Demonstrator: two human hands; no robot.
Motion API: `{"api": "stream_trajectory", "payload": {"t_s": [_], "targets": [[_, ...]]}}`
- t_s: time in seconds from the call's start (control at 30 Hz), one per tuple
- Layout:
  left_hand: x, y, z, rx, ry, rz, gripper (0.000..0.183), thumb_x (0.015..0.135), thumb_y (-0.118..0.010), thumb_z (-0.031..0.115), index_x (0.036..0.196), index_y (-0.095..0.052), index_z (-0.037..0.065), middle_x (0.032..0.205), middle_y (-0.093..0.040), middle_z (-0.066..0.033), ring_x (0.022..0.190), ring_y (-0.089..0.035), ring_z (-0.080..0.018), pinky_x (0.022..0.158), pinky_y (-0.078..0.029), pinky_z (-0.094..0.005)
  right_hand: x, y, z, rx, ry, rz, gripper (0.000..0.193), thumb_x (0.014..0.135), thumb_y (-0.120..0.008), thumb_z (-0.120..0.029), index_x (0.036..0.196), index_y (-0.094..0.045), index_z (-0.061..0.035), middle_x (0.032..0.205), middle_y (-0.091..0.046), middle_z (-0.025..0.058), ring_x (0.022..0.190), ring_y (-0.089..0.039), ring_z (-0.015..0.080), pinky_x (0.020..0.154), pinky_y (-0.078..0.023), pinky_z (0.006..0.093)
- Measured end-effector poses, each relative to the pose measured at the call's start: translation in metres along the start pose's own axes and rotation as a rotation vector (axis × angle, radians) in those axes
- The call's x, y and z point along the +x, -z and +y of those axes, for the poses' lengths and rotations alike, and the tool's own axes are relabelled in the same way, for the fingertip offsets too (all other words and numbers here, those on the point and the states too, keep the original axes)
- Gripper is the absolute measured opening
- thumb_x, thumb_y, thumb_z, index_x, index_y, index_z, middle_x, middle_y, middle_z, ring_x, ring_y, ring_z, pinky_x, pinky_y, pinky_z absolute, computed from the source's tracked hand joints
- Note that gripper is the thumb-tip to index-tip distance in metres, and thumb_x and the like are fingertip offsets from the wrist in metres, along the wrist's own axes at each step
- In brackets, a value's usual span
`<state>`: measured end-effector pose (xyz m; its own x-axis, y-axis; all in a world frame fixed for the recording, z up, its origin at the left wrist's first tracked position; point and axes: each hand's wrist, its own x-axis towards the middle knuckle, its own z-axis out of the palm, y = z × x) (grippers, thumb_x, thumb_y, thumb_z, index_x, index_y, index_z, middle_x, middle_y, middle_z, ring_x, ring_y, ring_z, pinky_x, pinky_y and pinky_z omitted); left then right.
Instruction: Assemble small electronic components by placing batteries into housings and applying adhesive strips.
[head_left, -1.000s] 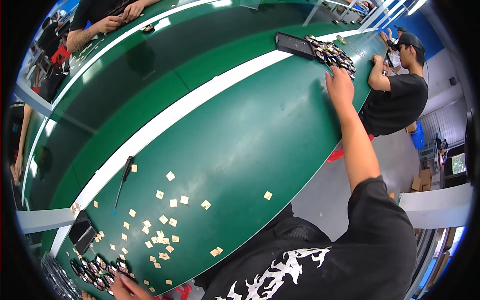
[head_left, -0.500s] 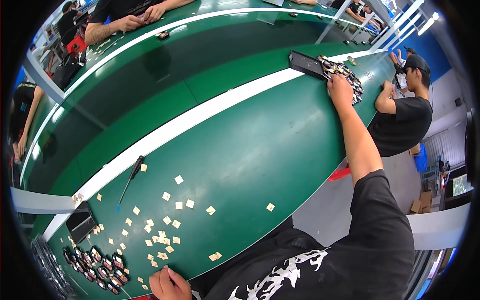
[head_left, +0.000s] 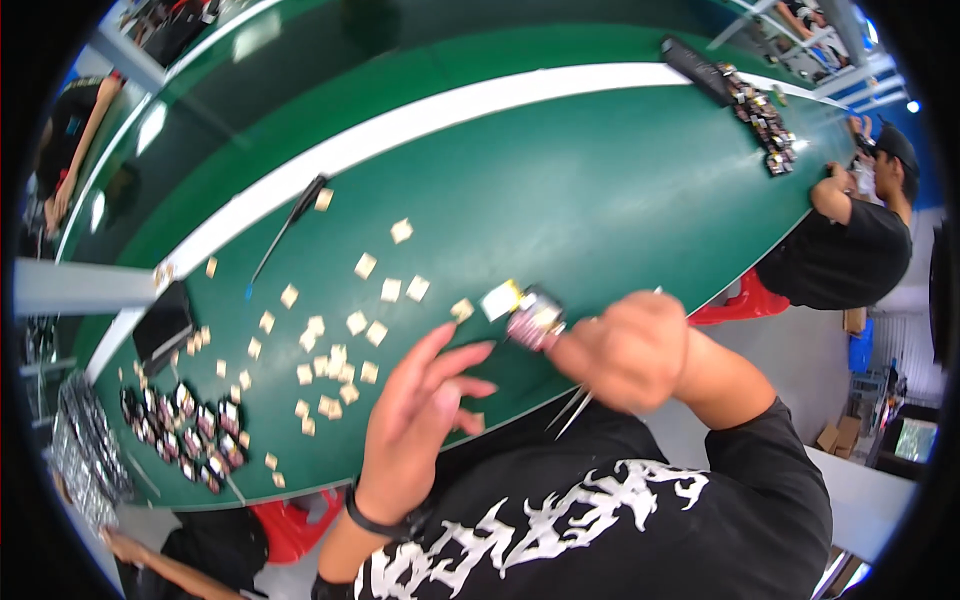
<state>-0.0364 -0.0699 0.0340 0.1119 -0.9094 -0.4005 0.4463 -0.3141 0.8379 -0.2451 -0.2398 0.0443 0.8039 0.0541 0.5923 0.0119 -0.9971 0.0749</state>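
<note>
Back from the far pile, right hand grips a small part – left hand open beside beige squares

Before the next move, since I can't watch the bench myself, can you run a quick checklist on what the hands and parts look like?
1. Right hand grips the small part at its fingertips: ok.
2. Tweezers tucked in the same hand, tips pointing down toward the body: ok.
3. Left hand free, fingers spread, beside the part but not touching it: ok.
4. Small tan squares lie loose on the green table, within reach: ok.
5. Part's orientation and the white tab on it: cannot tell.
</note>
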Motion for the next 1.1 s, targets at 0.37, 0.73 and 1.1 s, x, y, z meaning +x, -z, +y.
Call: {"api": "stream_trajectory", "payload": {"t_s": [0.37,0.73,1.1], "targets": [[-0.006,0.041,-0.018,-0.327,-0.204,0.169,0.035,0.105,-0.048,0.004,0.140,-0.045,-0.002,0.134,-0.060,-0.0260,0.105,-0.070,-0.0250,0.081,-0.060,-0.0303,0.067,-0.035,-0.054,0.627,-0.512,-0.042,0.032,0.079,-0.078,-0.001,0.109,-0.068,0.0013,0.091,-0.067,0.0126,0.068,-0.060,0.0251,0.062,-0.049,0.0361],[0.000,0.039,-0.033,-0.007,-0.504,0.271,0.035,0.103,-0.050,-0.006,0.137,-0.045,-0.006,0.134,-0.060,-0.0217,0.117,-0.066,-0.0265,0.099,-0.057,-0.0372,0.067,-0.063,-0.081,0.349,-0.643,-0.163,0.014,0.087,-0.072,-0.004,0.099,-0.064,-0.0031,0.078,-0.062,0.0064,0.067,-0.059,0.0259,0.060,-0.050,0.0362],[-0.002,0.053,-0.025,-0.185,-0.346,0.230,0.027,0.104,-0.052,0.000,0.131,-0.049,-0.003,0.129,-0.063,-0.0231,0.115,-0.068,-0.0283,0.096,-0.059,-0.0375,0.065,-0.077,-0.082,0.374,-0.617,-0.091,0.019,0.083,-0.077,-0.003,0.097,-0.066,-0.0029,0.079,-0.065,0.0065,0.066,-0.061,0.0253,0.058,-0.050,0.0359]]}}
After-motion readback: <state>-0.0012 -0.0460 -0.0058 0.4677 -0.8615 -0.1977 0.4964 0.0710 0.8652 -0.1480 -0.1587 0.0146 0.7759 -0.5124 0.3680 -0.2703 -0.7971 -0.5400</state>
